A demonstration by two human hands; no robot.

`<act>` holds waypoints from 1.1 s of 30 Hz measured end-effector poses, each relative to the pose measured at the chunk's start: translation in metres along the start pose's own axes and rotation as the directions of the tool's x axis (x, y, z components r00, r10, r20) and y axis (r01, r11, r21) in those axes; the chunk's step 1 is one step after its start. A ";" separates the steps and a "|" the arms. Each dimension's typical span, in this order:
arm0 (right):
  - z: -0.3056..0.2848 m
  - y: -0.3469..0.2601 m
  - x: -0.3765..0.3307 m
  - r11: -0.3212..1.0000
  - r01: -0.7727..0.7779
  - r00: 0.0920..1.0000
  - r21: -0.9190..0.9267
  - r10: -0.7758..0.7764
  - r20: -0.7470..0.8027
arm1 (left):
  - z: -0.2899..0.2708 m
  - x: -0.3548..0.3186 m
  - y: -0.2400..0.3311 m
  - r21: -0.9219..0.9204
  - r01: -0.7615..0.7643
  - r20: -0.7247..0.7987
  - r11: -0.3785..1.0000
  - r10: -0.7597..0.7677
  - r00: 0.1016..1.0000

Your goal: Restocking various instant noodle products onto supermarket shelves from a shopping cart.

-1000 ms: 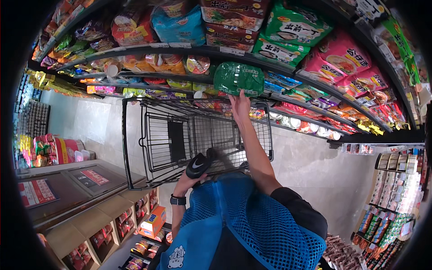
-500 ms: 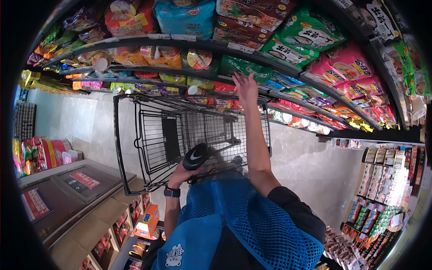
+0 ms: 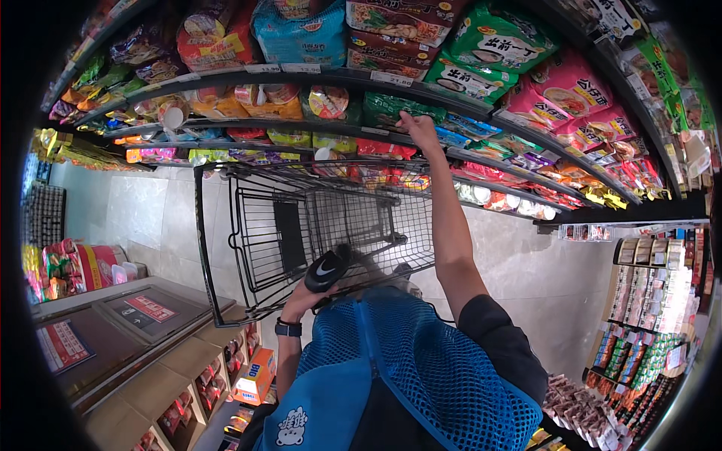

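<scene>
Up high, right hand [image 3: 418, 126] fingers closed on green packet [image 3: 391, 110], shelf-level, just left.

We're in a grocery shop aisle: long curved shelves [image 3: 316, 75] packed edge to edge with bright snack and noodle packets [image 3: 481, 52], a black wire cart [image 3: 316, 225] on the tiled floor [image 3: 143, 218], more stocked racks [image 3: 647, 301] at right.

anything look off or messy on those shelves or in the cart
Nothing stands out. The packets on the shelves sit in tidy rows, the black wire cart stands upright and looks empty, and no spill shows on the floor. The right hand reaches a green packet; the left hand holds the cart handle.
</scene>
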State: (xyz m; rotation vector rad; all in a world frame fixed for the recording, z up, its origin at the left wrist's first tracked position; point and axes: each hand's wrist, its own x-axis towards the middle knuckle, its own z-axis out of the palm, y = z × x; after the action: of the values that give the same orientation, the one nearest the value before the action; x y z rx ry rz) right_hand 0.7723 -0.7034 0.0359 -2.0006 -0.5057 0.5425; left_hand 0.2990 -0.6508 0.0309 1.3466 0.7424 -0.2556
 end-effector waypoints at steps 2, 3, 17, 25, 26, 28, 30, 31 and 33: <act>-0.001 0.001 -0.007 0.992 0.038 0.999 0.124 -0.041 0.022 | 0.002 -0.004 -0.002 -0.006 -0.009 -0.024 1.000 0.009 1.000; -0.001 0.003 -0.012 0.973 0.045 0.999 0.226 -0.050 0.015 | 0.004 -0.006 -0.002 0.017 -0.012 -0.028 1.000 0.012 1.000; 0.013 0.019 0.017 0.219 -0.043 0.974 0.975 0.225 -0.008 | 0.029 -0.007 0.018 0.014 -0.019 -0.052 1.000 0.020 0.998; 0.043 0.025 -0.007 -0.316 0.006 0.970 0.949 0.232 0.071 | 0.032 0.005 0.006 0.133 -0.111 -0.084 0.985 0.123 0.989; 0.047 0.018 -0.009 -0.349 -0.011 0.984 0.937 0.162 0.072 | 0.032 0.007 0.006 0.136 -0.111 -0.069 0.984 0.121 0.990; 0.057 0.000 -0.011 -0.647 -0.126 0.833 0.752 0.342 0.435 | 0.031 0.014 0.008 0.074 0.039 -0.030 0.996 -0.037 0.999; 0.060 -0.021 -0.001 -0.533 -0.127 0.975 0.836 0.090 0.205 | 0.026 0.017 0.011 0.073 0.008 -0.014 0.997 -0.007 1.000; 0.060 -0.029 0.005 -0.474 -0.134 0.987 0.870 -0.141 0.075 | 0.024 0.014 0.011 0.068 -0.016 0.001 0.998 0.015 1.000; 0.050 -0.037 0.025 -0.564 -0.227 0.973 0.794 -0.107 0.202 | 0.020 0.013 0.012 0.002 -0.011 -0.008 1.000 0.011 1.000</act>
State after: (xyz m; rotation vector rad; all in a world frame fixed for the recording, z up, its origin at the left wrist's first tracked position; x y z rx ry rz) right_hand 0.7603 -0.6382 0.0428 0.1197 0.2261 0.8129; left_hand 0.3219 -0.6638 0.0329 1.3537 0.7419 -0.2424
